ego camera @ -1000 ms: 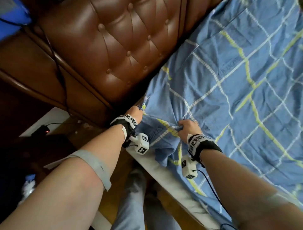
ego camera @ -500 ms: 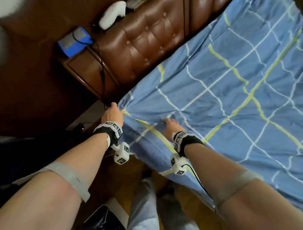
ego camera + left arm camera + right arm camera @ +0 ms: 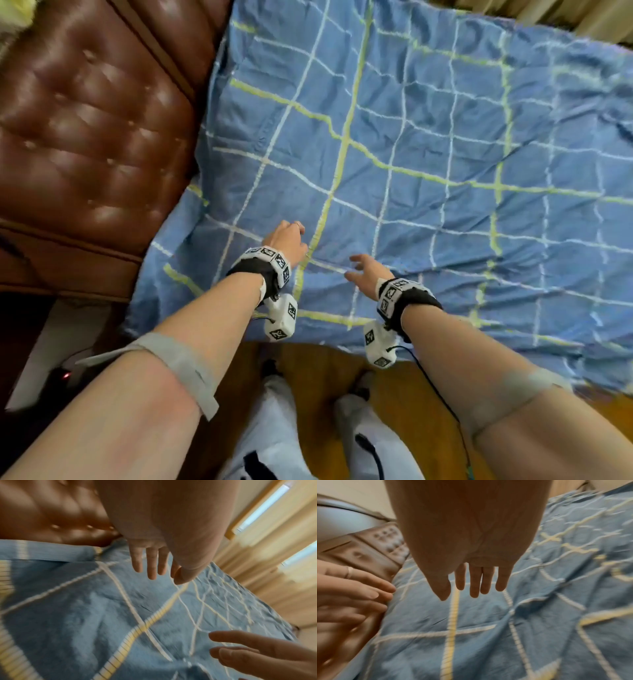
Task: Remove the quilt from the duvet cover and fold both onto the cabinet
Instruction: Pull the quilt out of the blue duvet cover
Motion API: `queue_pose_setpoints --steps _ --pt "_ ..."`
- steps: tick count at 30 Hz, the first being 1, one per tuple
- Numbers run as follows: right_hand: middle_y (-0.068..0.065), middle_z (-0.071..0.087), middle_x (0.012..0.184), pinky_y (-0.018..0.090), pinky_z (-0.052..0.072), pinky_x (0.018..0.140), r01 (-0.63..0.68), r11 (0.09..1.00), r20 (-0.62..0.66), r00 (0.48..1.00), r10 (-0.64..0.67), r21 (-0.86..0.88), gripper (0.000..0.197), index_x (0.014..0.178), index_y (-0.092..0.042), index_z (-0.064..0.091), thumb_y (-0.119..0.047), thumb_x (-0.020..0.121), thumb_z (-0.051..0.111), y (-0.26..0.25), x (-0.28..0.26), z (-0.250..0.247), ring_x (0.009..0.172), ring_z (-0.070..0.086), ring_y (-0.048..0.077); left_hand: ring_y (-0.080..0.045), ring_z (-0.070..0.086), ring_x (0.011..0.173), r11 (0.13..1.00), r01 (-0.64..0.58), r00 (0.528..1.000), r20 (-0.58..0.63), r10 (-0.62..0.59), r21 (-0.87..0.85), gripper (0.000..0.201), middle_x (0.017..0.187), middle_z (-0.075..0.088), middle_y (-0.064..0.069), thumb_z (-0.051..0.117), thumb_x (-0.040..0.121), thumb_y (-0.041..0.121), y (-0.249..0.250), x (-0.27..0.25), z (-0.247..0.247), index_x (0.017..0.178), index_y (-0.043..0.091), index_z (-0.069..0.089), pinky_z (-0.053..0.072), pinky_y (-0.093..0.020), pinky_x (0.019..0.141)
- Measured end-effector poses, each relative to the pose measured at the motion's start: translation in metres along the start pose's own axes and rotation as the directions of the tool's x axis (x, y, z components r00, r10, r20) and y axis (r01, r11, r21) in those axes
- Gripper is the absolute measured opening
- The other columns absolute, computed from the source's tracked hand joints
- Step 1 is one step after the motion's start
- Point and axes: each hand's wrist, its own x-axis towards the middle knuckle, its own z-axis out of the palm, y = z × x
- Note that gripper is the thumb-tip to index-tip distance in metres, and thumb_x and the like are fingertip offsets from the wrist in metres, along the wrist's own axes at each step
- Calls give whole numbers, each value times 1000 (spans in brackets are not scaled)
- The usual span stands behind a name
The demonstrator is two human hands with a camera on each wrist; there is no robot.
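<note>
Left hand [image 3: 286,240] and right hand [image 3: 366,272], fingers spread and holding nothing, hover near each other above blue checked duvet cover [image 3: 428,164] beside brown tufted headboard [image 3: 85,130]

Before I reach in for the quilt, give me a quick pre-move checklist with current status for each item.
1. Left hand free, holding nothing: ok, fingers extended above the fabric in the left wrist view.
2. Right hand free: ok, fingers straight and spread, nothing gripped.
3. Duvet cover spread out on the bed: ok, wrinkled but lying flat beside the headboard.
4. Cover's opening located: cannot tell, no opening or zipper shows in any view.
5. Quilt still inside the cover: cannot tell, only the checked blue fabric shows.
6. Cabinet ready to take the folded pieces: cannot tell, it is not in view.
</note>
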Motion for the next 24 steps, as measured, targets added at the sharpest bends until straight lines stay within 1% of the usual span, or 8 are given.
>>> queue_pose_setpoints --steps 3,7,11,13,15,18,22,24 --pt "7 56 139 32 41 102 -119 990 -56 991 123 75 46 141 -17 46 -26 97 57 91 -21 -32 125 55 27 -29 54 121 980 -151 987 71 143 128 35 137 50 -5 49 94 16 75 0 42 128 24 57 43 -38 98" --pt "8 60 133 37 45 102 -267 946 -116 950 291 182 44 136 -21 51 -29 94 58 232 -51 -66 119 57 28 -30 54 122 926 -278 954 188 234 256 36 137 51 -5 50 93 17 179 -16 115 127 26 57 44 -40 100" --pt "8 60 132 33 46 97 -298 903 -133 927 351 309 43 134 -19 52 -25 92 58 362 -86 -94 116 59 28 -30 56 120 867 -371 918 276 287 334 37 134 54 -6 47 94 14 280 -39 202 128 24 58 44 -39 99" --pt "7 60 133 33 46 99 -314 863 -133 910 392 396 42 134 -18 52 -23 92 57 425 -103 -106 118 58 26 -29 58 118 828 -426 893 317 320 364 35 132 56 -5 48 95 16 328 -51 247 126 26 59 46 -40 97" --pt "8 61 132 35 46 101 -345 817 -147 879 454 462 39 131 -18 55 -22 92 57 485 -115 -114 118 58 27 -27 58 118 788 -472 868 362 339 395 34 133 55 -2 48 95 19 368 -60 291 127 28 57 46 -40 95" --pt "7 62 130 33 46 99 -403 782 -132 846 516 475 37 130 -19 55 -26 93 57 550 -127 -110 118 58 28 -26 58 117 728 -526 831 447 331 439 37 135 55 0 50 94 20 412 -68 347 129 29 57 47 -39 90" --pt "7 61 132 33 44 100 -409 765 -85 855 512 498 40 133 -22 52 -30 94 60 604 -110 -96 120 58 27 -24 55 123 671 -572 795 520 312 472 43 138 54 0 54 90 21 446 -50 410 132 25 55 47 -40 97" --pt "6 60 134 33 43 101 -413 745 -62 854 517 524 42 134 -22 53 -31 94 60 621 -90 -89 122 57 27 -25 55 122 657 -572 793 535 291 491 43 136 54 -2 55 89 23 453 -32 435 132 24 54 48 -41 95"
